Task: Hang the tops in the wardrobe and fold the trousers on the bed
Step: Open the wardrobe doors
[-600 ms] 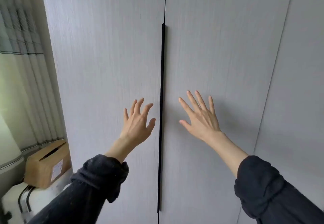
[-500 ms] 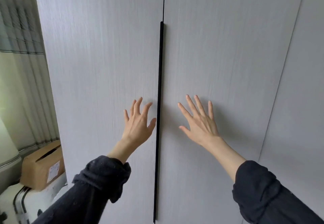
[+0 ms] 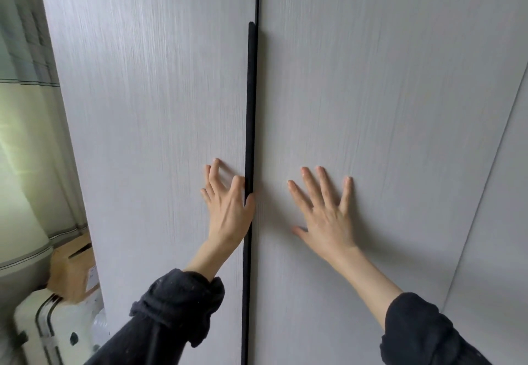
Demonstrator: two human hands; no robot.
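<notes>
Two pale grey wardrobe doors fill the view, both closed: the left door (image 3: 157, 102) and the right door (image 3: 380, 84). A long black handle strip (image 3: 251, 102) runs down the seam between them. My left hand (image 3: 228, 213) rests on the left door beside the strip, its fingers bent with the tips on the panel and the thumb lying over the strip. My right hand (image 3: 325, 216) lies flat on the right door with its fingers spread. No tops, trousers or bed are in view.
To the left of the wardrobe hangs a light curtain (image 3: 25, 59). Below it, a cardboard box (image 3: 73, 273) sits on a white suitcase (image 3: 48, 330). A further grey panel (image 3: 497, 222) adjoins on the right.
Both hands have moved forward from in front of the doors onto them. The left hand has shifted right, so its thumb now reaches the handle strip.
</notes>
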